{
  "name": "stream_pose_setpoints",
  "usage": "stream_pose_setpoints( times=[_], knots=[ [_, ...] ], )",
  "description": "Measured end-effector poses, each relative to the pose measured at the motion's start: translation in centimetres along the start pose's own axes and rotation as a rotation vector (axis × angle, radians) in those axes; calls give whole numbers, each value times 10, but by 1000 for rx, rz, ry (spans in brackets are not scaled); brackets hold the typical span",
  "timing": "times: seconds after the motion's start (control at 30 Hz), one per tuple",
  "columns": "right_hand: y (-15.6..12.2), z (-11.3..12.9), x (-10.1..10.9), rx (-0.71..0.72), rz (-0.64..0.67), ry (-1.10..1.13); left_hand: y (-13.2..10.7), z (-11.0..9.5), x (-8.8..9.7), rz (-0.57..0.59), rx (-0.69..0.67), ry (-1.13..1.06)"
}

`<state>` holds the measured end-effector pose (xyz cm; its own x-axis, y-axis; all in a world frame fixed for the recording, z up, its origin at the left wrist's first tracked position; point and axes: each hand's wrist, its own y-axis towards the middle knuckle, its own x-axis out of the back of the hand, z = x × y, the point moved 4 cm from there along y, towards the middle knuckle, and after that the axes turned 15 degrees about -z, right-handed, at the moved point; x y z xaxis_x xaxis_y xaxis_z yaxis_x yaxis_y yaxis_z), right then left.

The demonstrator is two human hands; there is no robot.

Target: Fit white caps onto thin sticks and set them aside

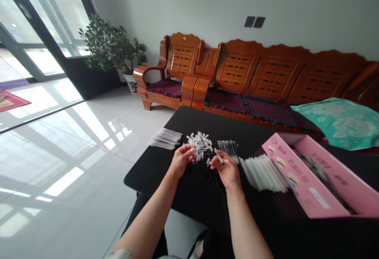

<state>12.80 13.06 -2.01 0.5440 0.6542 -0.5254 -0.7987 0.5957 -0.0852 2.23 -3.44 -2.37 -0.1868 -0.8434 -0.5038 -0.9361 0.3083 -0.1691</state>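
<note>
On the black table [166, 172] lies a heap of small white caps [200, 142]. My left hand [182, 159] is curled at the heap's near edge, its fingers closed on several white caps. My right hand [226, 167] pinches a thin white pen part [219, 158] beside the heap. A row of clear pen tubes [228, 147] lies just beyond my right hand. Another bundle of white tubes [165, 138] rests at the table's left edge. A wider row of white tubes [263, 172] lies to the right of my right hand.
An open pink cardboard box [314, 180] stands on the table's right side. Behind the table are a wooden armchair [171, 73] and a long wooden sofa [281, 81] with a teal cushion [340, 121]. A potted plant [111, 49] stands by the glass doors; glossy tile floor lies to the left.
</note>
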Motion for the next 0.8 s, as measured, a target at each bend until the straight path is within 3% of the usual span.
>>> stream_pose_setpoints(
  times=[0.27, 0.57, 0.8],
  knots=[
    [4, -1, 5, 46, -81, 53, -7, 16, -12, 100, 114, -137],
    [5, -3, 7, 58, -94, 36, 1, 22, -3, 12, 208, -274],
    [-1, -4, 0, 2, -32, -27, -3, 22, -9, 6, 155, -214]
  ],
)
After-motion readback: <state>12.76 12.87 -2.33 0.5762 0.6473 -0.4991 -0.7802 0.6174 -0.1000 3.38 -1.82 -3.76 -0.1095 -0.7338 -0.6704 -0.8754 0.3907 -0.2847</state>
